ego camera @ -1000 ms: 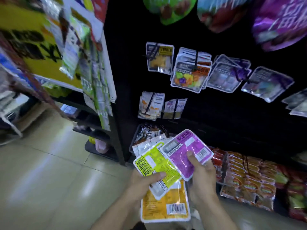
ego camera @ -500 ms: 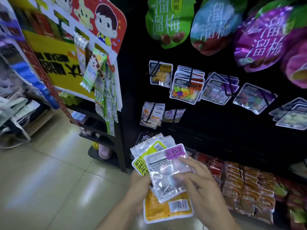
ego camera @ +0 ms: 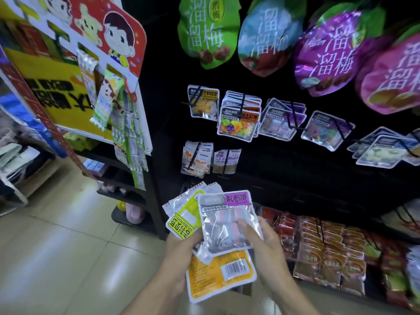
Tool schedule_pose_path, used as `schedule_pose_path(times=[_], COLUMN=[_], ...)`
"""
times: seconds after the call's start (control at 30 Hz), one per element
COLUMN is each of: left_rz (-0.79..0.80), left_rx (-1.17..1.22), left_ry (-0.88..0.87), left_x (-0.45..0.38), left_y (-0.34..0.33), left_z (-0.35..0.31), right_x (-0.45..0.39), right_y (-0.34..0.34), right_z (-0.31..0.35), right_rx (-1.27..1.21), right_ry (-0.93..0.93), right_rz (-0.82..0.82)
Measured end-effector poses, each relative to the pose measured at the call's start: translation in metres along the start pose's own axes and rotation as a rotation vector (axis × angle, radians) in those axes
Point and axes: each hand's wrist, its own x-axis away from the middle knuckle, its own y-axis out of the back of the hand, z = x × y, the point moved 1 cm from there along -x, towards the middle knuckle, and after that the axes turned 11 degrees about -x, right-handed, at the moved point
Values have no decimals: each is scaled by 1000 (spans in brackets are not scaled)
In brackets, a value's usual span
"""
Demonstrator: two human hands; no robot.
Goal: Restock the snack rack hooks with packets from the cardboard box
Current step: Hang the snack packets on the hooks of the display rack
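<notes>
Packets, fanned stack, held in front of the black snack rack [ego camera: 284, 178]. Left hand [ego camera: 181, 248] grips the stack from its left edge, thumb curled over the front of the yellow-green packet [ego camera: 184, 220], the other fingers hidden behind. Right hand [ego camera: 266, 244] pinches the clear purple-label packet [ego camera: 227, 221] at its right edge, fingertips [ego camera: 242, 223] lying on its front face; this packet sits on top of the fan, label end up. Orange packet [ego camera: 218, 273], barcode showing, hangs below both sets of fingers, between the 2 wrists. Silver packet corners [ego camera: 193, 193] stick out above the left thumb, behind the yellow-green one.

Rack hooks above the fingers: mango packet [ego camera: 203, 102], mixed-colour candy packets [ego camera: 238, 122], pale pink packets [ego camera: 281, 123] and further clear packets [ego camera: 325, 130] to the right. Nearer the fingertips, 2 small hanging bundles [ego camera: 210, 160]. Top row: large plum bags, green [ego camera: 206, 30], blue [ego camera: 268, 35], purple [ego camera: 334, 51]. Right of the right hand: rows of red and orange packets [ego camera: 329, 246]. Left of the left hand: tiled floor [ego camera: 68, 246] and a cartoon display stand [ego camera: 97, 53] with hanging strips. Cardboard box cannot be made out.
</notes>
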Motion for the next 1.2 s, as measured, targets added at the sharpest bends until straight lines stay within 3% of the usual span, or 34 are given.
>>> schedule_pose_path(times=[0.1,0.3,0.43,0.53,0.67,0.87,1.0,1.13,1.2], left_rz=[6,67,132,154,97,-82,-192,-276,-312], left_rx=[-110,-219,-189,-277,-342,-213,-134,-132,-111], left_ry=[-60,-85,27,-24,-95,-8,34,89,83], left_x=[2,1,5,5,-8,-30,-35,-34,-37], left_y=[-2,-13,-39,-64,-99,-143,-164,-161,-156], left_z=[-1,-4,-3,-3,1,5,4,-4,-7], right_x=[-1,6,8,6,-9,-73,-125,-164,-172], right_y=[5,10,33,57,87,144,180,177,160], right_z=[-30,-14,-18,-17,18,73,101,118,128], right_rx=[-97,-195,-242,-311,-312,-442,-320,88,151], right_ry=[8,42,87,92,150,123,106,153,200], right_rz=[-100,-85,-228,-311,-290,-149,-155,-5,83])
